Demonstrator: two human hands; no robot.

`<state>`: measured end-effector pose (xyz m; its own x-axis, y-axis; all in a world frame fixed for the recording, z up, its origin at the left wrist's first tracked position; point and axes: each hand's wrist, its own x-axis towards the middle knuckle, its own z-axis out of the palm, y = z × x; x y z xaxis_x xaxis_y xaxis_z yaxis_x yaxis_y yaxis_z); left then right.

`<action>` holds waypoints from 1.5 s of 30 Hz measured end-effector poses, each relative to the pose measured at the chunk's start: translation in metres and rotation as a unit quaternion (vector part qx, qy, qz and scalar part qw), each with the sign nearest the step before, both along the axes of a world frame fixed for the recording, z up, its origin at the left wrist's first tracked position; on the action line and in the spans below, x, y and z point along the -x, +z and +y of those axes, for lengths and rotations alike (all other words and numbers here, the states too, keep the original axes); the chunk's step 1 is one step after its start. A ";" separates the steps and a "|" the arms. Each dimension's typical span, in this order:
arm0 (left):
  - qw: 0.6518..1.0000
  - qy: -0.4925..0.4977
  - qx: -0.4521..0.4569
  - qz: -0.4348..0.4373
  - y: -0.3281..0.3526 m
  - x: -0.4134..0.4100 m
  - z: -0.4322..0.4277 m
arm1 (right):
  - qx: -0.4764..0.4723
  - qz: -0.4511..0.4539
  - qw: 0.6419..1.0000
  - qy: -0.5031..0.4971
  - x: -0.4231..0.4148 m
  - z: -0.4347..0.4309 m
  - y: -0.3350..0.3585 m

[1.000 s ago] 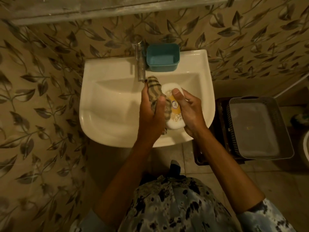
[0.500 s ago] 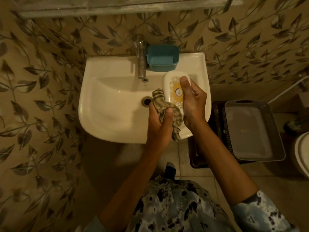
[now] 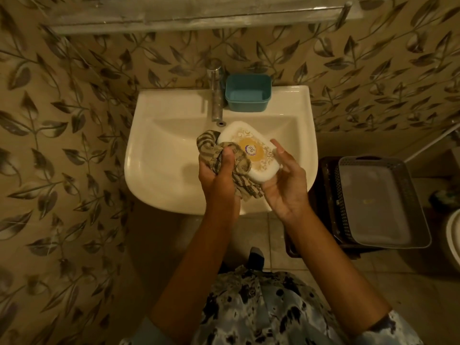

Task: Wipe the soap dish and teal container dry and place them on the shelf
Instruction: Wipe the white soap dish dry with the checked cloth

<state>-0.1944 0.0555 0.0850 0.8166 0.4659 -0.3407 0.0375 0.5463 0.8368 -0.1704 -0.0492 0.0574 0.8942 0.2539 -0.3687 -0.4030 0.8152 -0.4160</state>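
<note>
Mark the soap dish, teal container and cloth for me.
soap dish (image 3: 256, 155): head view, on its patterned top.
teal container (image 3: 248, 93): head view, on its inner floor.
cloth (image 3: 207, 143): head view, on its bunched upper fold.

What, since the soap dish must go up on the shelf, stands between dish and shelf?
Nothing visible does. The right hand holds the soap dish over the sink, the left hand grips the cloth. The shelf runs along the wall above; the tap and teal container stand lower, on the sink's back edge.
</note>
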 end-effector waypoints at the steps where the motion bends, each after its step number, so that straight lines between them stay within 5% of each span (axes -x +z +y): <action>1: 1.000 0.008 -0.027 0.004 0.000 0.003 -0.005 | 0.008 0.008 1.000 -0.011 0.003 0.005 -0.001; 8: 0.969 -0.062 -0.235 0.041 -0.007 0.024 -0.007 | 0.271 -0.052 0.960 -0.052 -0.005 -0.004 0.000; 17: 0.902 -0.305 -0.289 0.103 0.006 -0.010 0.038 | 0.364 -0.202 0.904 0.096 -0.014 -0.033 -0.005; 22: 0.933 -0.182 -0.287 0.120 -0.012 0.016 0.006 | 0.342 -0.095 0.933 -0.055 -0.026 -0.017 -0.011; 29: 0.945 -0.212 -0.218 0.122 -0.020 0.017 0.025 | 0.347 -0.175 0.904 0.177 -0.035 -0.032 -0.010; 32: 0.949 -0.249 -0.160 0.112 -0.015 0.007 0.032 | 0.343 -0.167 0.901 0.205 -0.046 -0.034 0.000; 35: 0.969 -0.206 -0.109 0.081 -0.014 0.006 0.028 | 0.321 -0.051 0.941 0.095 -0.054 -0.022 0.001; 38: 0.985 -0.110 -0.100 0.084 -0.018 0.013 0.007 | 0.193 0.091 0.976 -0.032 -0.047 -0.004 -0.003; 41: 0.993 -0.032 -0.052 0.099 -0.021 0.018 -0.011 | 0.161 0.049 0.986 -0.018 -0.030 0.018 -0.008; 45: 0.988 -0.039 -0.100 0.107 -0.029 0.028 -0.009 | 0.272 -0.045 0.961 0.022 -0.018 0.026 -0.016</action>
